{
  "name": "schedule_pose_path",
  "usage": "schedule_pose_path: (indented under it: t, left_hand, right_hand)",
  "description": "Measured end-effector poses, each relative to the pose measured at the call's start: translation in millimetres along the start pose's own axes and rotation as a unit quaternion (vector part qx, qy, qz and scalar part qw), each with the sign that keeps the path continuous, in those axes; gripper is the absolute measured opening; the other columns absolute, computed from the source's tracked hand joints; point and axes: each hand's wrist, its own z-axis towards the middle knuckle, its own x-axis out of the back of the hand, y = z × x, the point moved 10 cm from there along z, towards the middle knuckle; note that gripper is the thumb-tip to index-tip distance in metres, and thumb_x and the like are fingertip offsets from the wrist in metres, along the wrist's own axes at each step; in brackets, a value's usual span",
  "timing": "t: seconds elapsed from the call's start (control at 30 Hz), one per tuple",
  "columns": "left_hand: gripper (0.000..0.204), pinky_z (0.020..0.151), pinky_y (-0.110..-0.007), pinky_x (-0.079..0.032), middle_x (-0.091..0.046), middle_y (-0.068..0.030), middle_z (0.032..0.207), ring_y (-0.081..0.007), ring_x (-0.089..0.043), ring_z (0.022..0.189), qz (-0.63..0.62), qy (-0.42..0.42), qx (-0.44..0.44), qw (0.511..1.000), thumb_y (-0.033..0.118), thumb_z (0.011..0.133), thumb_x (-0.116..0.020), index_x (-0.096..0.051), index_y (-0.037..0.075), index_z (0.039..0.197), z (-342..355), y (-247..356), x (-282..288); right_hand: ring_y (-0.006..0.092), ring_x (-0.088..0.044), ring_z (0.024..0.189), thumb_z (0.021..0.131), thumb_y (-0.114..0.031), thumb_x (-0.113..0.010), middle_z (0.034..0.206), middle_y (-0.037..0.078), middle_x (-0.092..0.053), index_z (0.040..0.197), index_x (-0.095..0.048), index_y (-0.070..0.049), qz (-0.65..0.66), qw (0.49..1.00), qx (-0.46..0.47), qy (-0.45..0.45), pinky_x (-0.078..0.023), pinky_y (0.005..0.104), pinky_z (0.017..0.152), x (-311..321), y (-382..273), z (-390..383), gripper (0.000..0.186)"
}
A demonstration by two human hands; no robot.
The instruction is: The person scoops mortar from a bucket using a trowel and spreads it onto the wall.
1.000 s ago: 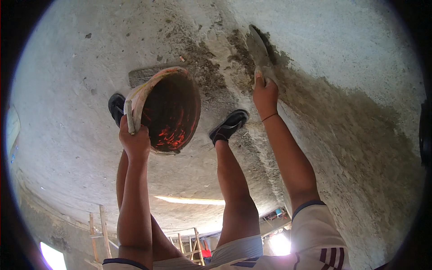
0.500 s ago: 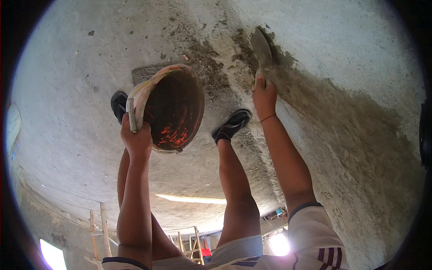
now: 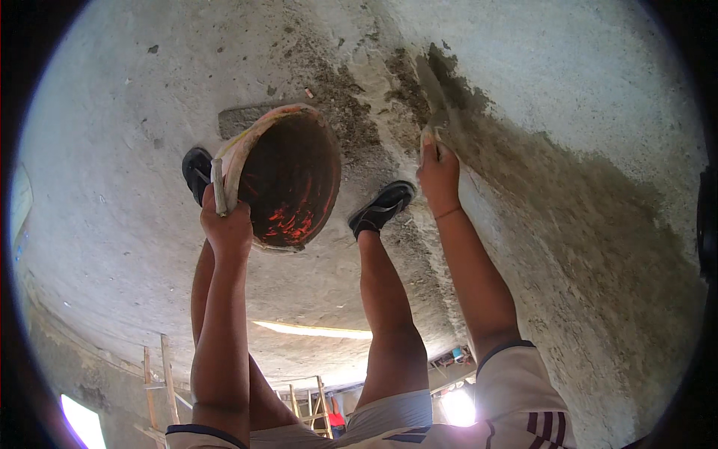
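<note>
My left hand (image 3: 226, 230) is closed on the handle of a round bucket (image 3: 288, 179), tilted to show its dark, mortar-stained inside with orange scrapes. My right hand (image 3: 438, 176) grips a trowel (image 3: 435, 97), whose grey blade lies against a dark damp band of mortar (image 3: 538, 172) on the concrete surface at the right. Wet and crumbly patches lie beside the blade. It is hard to tell the blade's edges from the mortar.
A flat grey block (image 3: 235, 122) lies behind the bucket. My sandaled feet (image 3: 381, 206) stand either side below it on rough concrete. Wooden frames or ladders (image 3: 166, 374) and bright openings (image 3: 82, 419) show at the lower edge, with a small red item among them.
My right hand and the trowel have moved a little down in view. The dark wet patch at the blade's upper end shows more. The bucket has shifted slightly right and up.
</note>
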Motion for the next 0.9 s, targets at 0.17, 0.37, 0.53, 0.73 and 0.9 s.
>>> schedule_pose_path:
  t: [0.17, 0.37, 0.53, 0.73, 0.9]
  left_hand:
    - [0.034, 0.079, -0.026, -0.042, -0.057, -0.0064, 0.090, -0.0158, -0.055, 0.084, 0.029, 0.016, 0.008, 0.999, -0.005, 0.067, -0.050, -0.059, -0.002, 0.099, -3.1, 4.2, 6.0]
    - [0.044, 0.083, -0.030, -0.045, -0.063, -0.0100, 0.097, -0.0198, -0.060, 0.090, 0.061, 0.001, 0.011, 0.998, 0.000, 0.070, -0.053, -0.057, 0.000, 0.114, -0.9, -9.1, 9.4]
    - [0.044, 0.082, -0.029, -0.045, -0.063, -0.0084, 0.096, -0.0185, -0.060, 0.089, 0.052, -0.004, 0.035, 0.998, -0.001, 0.069, -0.053, -0.058, 0.001, 0.113, -0.5, -14.3, 5.5]
    - [0.040, 0.080, -0.029, -0.045, -0.063, -0.0073, 0.093, -0.0170, -0.059, 0.087, 0.046, -0.001, 0.000, 0.999, 0.000, 0.069, -0.053, -0.059, 0.001, 0.109, -1.1, -20.3, 12.1]
    - [0.037, 0.077, -0.028, -0.046, -0.063, -0.0064, 0.089, -0.0161, -0.059, 0.084, 0.093, -0.021, -0.034, 0.995, 0.001, 0.070, -0.053, -0.060, 0.001, 0.107, -7.5, -14.8, 13.2]
  right_hand:
    - [0.0238, -0.057, 0.060, 0.093, -0.037, -0.053, 0.069, 0.013, -0.061, 0.086, -0.059, 0.003, 0.115, 0.988, -0.099, 0.007, -0.044, 0.0428, 0.057, 5.6, -6.0, -3.7, 0.041]
    - [0.0238, -0.056, 0.059, 0.092, -0.040, -0.053, 0.074, 0.013, -0.062, 0.097, -0.062, 0.005, 0.146, 0.969, 0.117, 0.159, -0.047, 0.0414, 0.062, 44.0, -48.8, -46.0, 0.046]
    - [0.0251, -0.061, 0.070, 0.093, -0.039, -0.053, 0.080, 0.016, -0.063, 0.100, -0.063, 0.004, 0.010, 0.999, 0.038, 0.030, -0.047, 0.0408, 0.068, 6.7, -15.6, -3.2, 0.045]
    - [0.0115, -0.049, 0.051, 0.094, -0.029, -0.053, 0.072, 0.005, -0.056, 0.100, -0.056, 0.001, 0.091, 0.995, 0.015, 0.035, -0.038, 0.0294, 0.044, 12.6, -25.0, -3.5, 0.031]
    - [0.0087, -0.048, 0.054, 0.095, -0.031, -0.051, 0.070, 0.003, -0.053, 0.112, -0.053, -0.002, 0.170, 0.960, 0.181, 0.128, -0.038, 0.0289, 0.045, 6.3, -30.9, -46.3, 0.033]
